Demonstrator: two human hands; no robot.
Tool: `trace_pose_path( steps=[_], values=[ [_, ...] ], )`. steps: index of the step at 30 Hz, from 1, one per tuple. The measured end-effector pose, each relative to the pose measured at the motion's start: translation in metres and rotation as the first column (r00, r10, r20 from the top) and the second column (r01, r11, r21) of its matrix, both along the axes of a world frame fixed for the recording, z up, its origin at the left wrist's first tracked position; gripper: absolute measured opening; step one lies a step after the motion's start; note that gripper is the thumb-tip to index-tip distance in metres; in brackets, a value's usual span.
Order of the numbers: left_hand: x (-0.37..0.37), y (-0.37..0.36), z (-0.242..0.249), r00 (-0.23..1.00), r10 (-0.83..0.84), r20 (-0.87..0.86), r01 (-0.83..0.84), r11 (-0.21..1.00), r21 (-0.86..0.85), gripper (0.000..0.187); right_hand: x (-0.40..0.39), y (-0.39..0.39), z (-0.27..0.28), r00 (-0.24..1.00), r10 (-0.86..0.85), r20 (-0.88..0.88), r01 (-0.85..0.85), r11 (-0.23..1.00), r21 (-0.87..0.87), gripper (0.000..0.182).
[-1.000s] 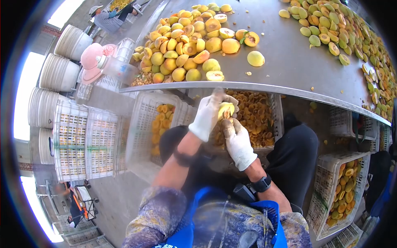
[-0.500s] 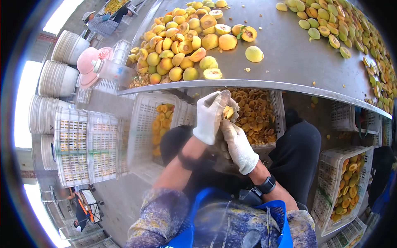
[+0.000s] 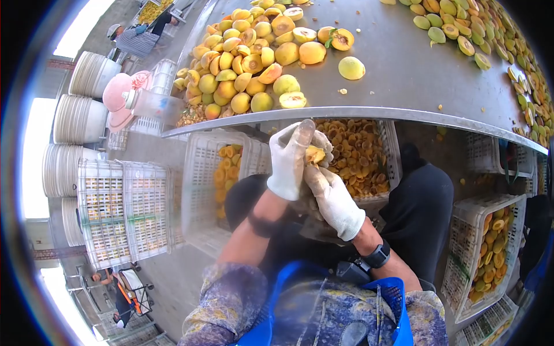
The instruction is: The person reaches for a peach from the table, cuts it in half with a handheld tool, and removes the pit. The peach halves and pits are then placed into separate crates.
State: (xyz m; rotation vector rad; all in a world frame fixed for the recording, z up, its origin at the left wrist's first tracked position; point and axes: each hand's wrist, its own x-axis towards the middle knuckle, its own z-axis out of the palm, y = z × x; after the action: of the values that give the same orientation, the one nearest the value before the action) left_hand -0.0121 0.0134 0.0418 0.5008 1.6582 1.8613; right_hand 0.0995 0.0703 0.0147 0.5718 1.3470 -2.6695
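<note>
The white-gloved left hand (image 3: 287, 164) grips a fleshy yellow fruit piece (image 3: 314, 154), six o'clock from the grey metal bench (image 3: 404, 63); the white-gloved right hand (image 3: 334, 202) touches the fruit — whether gripping, I can't tell.

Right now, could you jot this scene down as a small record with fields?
Left hand: white-gloved, gripping a yellow fruit piece
Right hand: white-gloved, at the fruit piece's near side; full grip hidden
Table: metal; left fruit heap, right fruit heap
Crate beyond hands: holds cut fruit
Crate at right: holds more fruit
</note>
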Motion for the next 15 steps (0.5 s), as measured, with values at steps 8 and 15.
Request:
trace_pose_path(
  steps=[8, 15],
  values=[
    [-0.007, -0.001, 0.005, 0.980, -0.190, -0.065, 0.198, 0.970, 0.144, 0.051, 0.008, 0.005, 0.015, 0.986, 0.032, -0.162, -0.037, 0.999, -0.026, 0.043],
    [-0.008, 0.001, 0.007, 0.921, -0.272, -0.278, 0.287, 0.958, 0.013, 0.042, 0.012, 0.011, 0.024, 0.994, 0.104, -0.040, -0.111, 0.897, -0.428, 0.048]
  ],
)
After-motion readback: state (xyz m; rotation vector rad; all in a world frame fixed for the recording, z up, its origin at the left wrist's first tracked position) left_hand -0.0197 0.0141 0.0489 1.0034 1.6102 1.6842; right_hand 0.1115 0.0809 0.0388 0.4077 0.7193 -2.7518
